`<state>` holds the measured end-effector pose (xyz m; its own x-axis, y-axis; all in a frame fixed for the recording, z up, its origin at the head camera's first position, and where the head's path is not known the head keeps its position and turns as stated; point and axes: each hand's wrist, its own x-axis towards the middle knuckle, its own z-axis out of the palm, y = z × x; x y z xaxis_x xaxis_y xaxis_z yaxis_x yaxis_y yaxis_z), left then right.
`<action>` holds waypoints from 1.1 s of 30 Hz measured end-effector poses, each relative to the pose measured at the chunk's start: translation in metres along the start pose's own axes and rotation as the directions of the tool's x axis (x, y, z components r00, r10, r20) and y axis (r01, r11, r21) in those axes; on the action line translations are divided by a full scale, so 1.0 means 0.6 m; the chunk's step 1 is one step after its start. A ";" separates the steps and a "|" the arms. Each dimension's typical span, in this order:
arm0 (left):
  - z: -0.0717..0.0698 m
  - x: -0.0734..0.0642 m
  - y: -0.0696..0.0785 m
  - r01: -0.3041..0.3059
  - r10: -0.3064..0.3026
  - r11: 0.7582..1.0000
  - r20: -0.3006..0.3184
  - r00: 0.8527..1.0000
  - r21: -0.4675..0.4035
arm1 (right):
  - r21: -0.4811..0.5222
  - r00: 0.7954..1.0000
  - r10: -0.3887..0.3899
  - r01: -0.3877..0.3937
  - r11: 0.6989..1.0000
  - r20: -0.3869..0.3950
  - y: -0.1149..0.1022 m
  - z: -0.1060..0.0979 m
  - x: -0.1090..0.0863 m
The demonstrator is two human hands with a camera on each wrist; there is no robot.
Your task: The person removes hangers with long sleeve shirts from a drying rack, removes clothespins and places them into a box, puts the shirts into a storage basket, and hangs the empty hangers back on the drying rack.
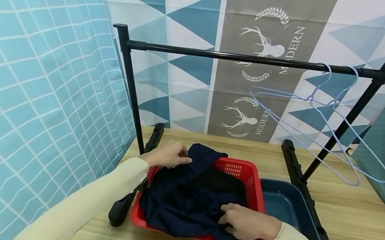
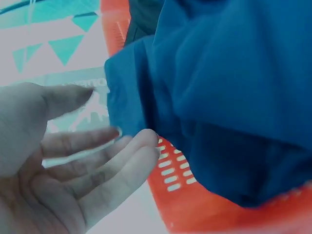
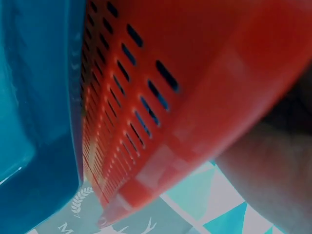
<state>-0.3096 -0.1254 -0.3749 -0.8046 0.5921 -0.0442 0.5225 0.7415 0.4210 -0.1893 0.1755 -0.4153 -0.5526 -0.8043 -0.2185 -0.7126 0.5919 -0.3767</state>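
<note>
Dark navy fabric, a garment (image 1: 185,208), lies bunched in a red plastic basket (image 1: 260,195), one end draped over the back rim. By that raised end is my left hand (image 1: 169,154), over the basket's back left corner. The left wrist view shows the thumb apart from the loosely extended fingers (image 2: 122,175), with fingertips right at the edge of the navy cloth (image 2: 219,83). My right hand (image 1: 248,222) reaches over the basket's right side, its curled fingers pinching the cloth. In the right wrist view, the basket wall (image 3: 141,97) hides those fingers.
Behind the basket stands a black clothes rack (image 1: 226,55). Two light blue hangers (image 1: 281,93) hang at the right of its bar. A dark blue tub (image 1: 279,194) sits right of the basket, partly under its rim. The wooden table (image 1: 360,216) carries everything.
</note>
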 end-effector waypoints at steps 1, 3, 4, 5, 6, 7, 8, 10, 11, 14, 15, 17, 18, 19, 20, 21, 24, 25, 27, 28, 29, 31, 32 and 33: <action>0.004 0.013 -0.002 0.016 -0.015 0.999 -0.019 1.000 0.039 | 0.001 1.000 0.005 -0.005 1.000 -0.001 0.000 0.001 -0.001; 0.013 0.037 -0.004 0.025 -0.023 0.996 -0.024 0.999 0.087 | -0.001 1.000 0.011 -0.011 1.000 -0.007 0.001 0.003 -0.002; 0.018 0.044 -0.005 0.026 -0.023 0.993 -0.027 0.999 0.112 | -0.002 1.000 0.013 -0.013 1.000 -0.007 0.001 0.003 -0.001; 0.024 0.050 -0.005 0.025 -0.021 0.990 -0.024 0.999 0.139 | -0.001 1.000 0.015 -0.015 1.000 -0.007 0.000 0.004 0.000; 0.029 0.056 -0.004 0.019 -0.016 0.987 -0.021 1.000 0.159 | 0.001 1.000 0.020 -0.020 1.000 -0.006 -0.001 0.004 0.000; 0.034 0.060 -0.003 0.013 -0.009 0.984 -0.021 1.000 0.179 | 0.004 1.000 0.027 -0.027 1.000 -0.005 -0.001 0.004 0.001; 0.038 0.063 -0.001 0.002 0.003 0.981 -0.028 1.000 0.192 | 0.005 1.000 0.028 -0.028 1.000 -0.006 -0.001 0.004 0.001; 0.043 0.066 0.003 -0.010 0.019 0.979 -0.044 0.999 0.201 | 0.015 0.999 0.040 -0.039 0.999 -0.004 -0.002 0.004 0.001; 0.046 0.067 0.005 -0.011 0.022 0.979 -0.052 0.998 0.203 | 0.016 0.999 0.042 -0.042 0.999 -0.006 -0.002 0.004 0.001; 0.053 0.070 0.008 0.024 -0.011 0.983 -0.069 0.998 0.181 | 0.019 0.999 0.046 -0.046 0.999 -0.011 -0.001 0.004 -0.001; 0.054 0.071 0.009 0.051 -0.040 0.984 -0.064 0.997 0.173 | 0.018 0.999 0.048 -0.048 0.999 -0.012 -0.001 0.004 -0.001; 0.057 0.072 0.010 0.112 -0.105 0.979 -0.046 0.993 0.172 | 0.014 0.999 0.049 -0.048 0.999 -0.014 0.001 0.004 -0.002; 0.058 0.072 0.011 0.135 -0.131 0.975 -0.032 0.991 0.174 | 0.013 0.999 0.048 -0.048 0.999 -0.016 0.001 0.004 -0.003; 0.059 0.070 0.010 0.154 -0.154 0.973 -0.017 0.988 0.171 | 0.012 0.999 0.047 -0.047 0.999 -0.016 0.001 0.004 -0.002; 0.059 0.069 0.009 0.164 -0.167 0.971 0.002 0.986 0.173 | 0.012 0.999 0.044 -0.044 0.999 -0.017 0.002 0.004 -0.001; 0.060 0.068 0.009 0.162 -0.167 0.973 0.016 0.986 0.165 | 0.013 0.999 0.041 -0.040 0.999 -0.017 0.002 0.004 -0.001; 0.063 0.065 0.006 0.121 -0.127 0.984 0.037 0.991 0.128 | 0.015 0.999 0.031 -0.031 0.999 -0.018 0.002 0.005 -0.001; 0.063 0.063 0.006 0.105 -0.110 0.988 0.034 0.993 0.111 | 0.016 0.999 0.026 -0.026 1.000 -0.019 0.003 0.006 -0.001; 0.060 0.058 0.006 0.058 -0.058 0.994 0.007 0.998 0.093 | 0.021 1.000 0.012 -0.012 1.000 -0.024 0.006 0.007 0.000; 0.056 0.055 0.007 0.030 -0.029 0.996 -0.012 1.000 0.089 | 0.024 1.000 0.005 -0.004 1.000 -0.028 0.007 0.007 0.000; 0.051 0.050 0.009 -0.003 0.005 0.997 -0.030 1.000 0.078 | 0.027 0.999 -0.001 0.002 1.000 -0.032 0.008 0.007 0.000; 0.038 0.037 0.015 -0.063 0.068 0.996 -0.080 0.994 0.058 | 0.034 0.999 -0.015 0.016 0.999 -0.046 0.012 0.005 0.000; 0.031 0.030 0.018 -0.101 0.108 0.993 -0.109 0.988 0.061 | 0.040 0.998 -0.022 0.024 0.999 -0.055 0.014 0.004 -0.001; 0.024 0.020 0.022 -0.141 0.147 0.989 -0.135 0.980 0.055 | 0.044 0.997 -0.028 0.031 0.999 -0.066 0.015 0.002 -0.003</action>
<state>-0.3086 -0.1040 -0.3828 -0.7498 0.6464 0.1413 0.6452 0.6672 0.3722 -0.1942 0.1823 -0.4195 -0.5593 -0.8156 -0.1480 -0.7097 0.5634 -0.4230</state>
